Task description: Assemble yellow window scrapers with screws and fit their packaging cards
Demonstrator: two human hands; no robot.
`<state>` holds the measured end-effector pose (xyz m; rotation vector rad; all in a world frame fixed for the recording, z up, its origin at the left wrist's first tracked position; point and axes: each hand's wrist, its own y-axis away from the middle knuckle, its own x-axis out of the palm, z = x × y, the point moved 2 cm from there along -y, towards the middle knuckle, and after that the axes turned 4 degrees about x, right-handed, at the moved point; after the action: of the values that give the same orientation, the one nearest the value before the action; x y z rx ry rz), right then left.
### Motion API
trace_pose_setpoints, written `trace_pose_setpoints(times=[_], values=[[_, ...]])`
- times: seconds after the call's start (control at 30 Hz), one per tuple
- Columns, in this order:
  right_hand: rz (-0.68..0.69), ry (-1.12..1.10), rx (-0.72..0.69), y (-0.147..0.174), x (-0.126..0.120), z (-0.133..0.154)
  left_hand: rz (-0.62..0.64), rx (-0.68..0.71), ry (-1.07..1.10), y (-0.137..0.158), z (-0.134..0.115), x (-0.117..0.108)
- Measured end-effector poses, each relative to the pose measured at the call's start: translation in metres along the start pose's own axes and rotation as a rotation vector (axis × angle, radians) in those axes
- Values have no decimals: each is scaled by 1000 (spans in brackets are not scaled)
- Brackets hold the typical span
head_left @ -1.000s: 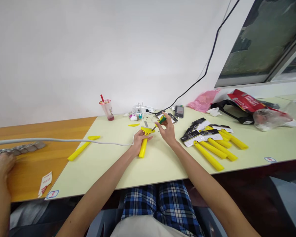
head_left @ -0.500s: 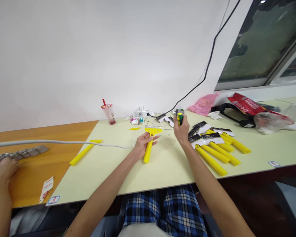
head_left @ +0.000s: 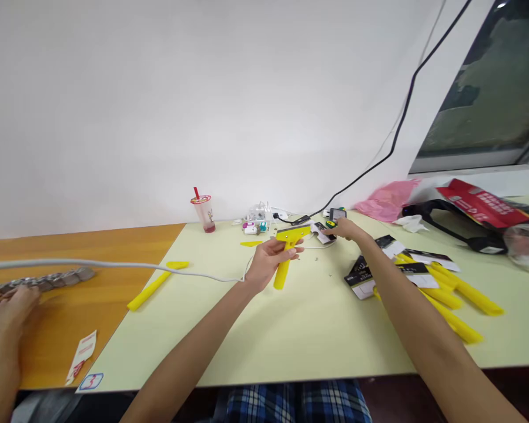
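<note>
My left hand (head_left: pixel 268 263) is closed around a yellow scraper (head_left: pixel 286 254), held above the table with its wide head up and its handle slanting down. Out by the wall, my right hand (head_left: pixel 347 229) has its index finger stretched toward a black-and-white card (head_left: pixel 324 233); whether the finger touches it I cannot tell. A green-and-yellow handled tool (head_left: pixel 330 224) lies just beyond that hand, partly hidden. Under my right forearm are several yellow scrapers (head_left: pixel 471 291) with black-and-white header cards (head_left: pixel 362 279). Another yellow scraper (head_left: pixel 152 291) lies at the left.
A cup with a red straw (head_left: pixel 204 214) stands near the wall. A grey cable (head_left: pixel 158 266) crosses in front at left, and a black cable (head_left: pixel 392 147) hangs at right. Another person's hand (head_left: pixel 20 302) works on the wooden table (head_left: pixel 123 252). A pink bag (head_left: pixel 385 200) lies at right.
My right hand has let go of the green-and-yellow handled tool and reaches toward the card. My left hand has raised the scraper slightly. The view has shifted.
</note>
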<state>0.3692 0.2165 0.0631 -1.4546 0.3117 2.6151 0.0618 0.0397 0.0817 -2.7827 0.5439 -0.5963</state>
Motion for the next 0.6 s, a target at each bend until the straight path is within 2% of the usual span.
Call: trace_pose_setpoints(times=[0.13,0.27,0.37,0.47,0.6], values=[[115,9,0,-16,-2,10,18,203,-258,-49,-18,2],[115,58,-132,-26,-27,21,-35,473,-718,-93,-27,-1],[107,132,-204,-25,-50,26,-45,558,-931,-117,-28,-4],[7,180,-259,-13,-73,34,-96,538,-861,-135,-29,-5],[-20,158,-380,20,-95,49,-208,452,-470,-151,-34,-2]])
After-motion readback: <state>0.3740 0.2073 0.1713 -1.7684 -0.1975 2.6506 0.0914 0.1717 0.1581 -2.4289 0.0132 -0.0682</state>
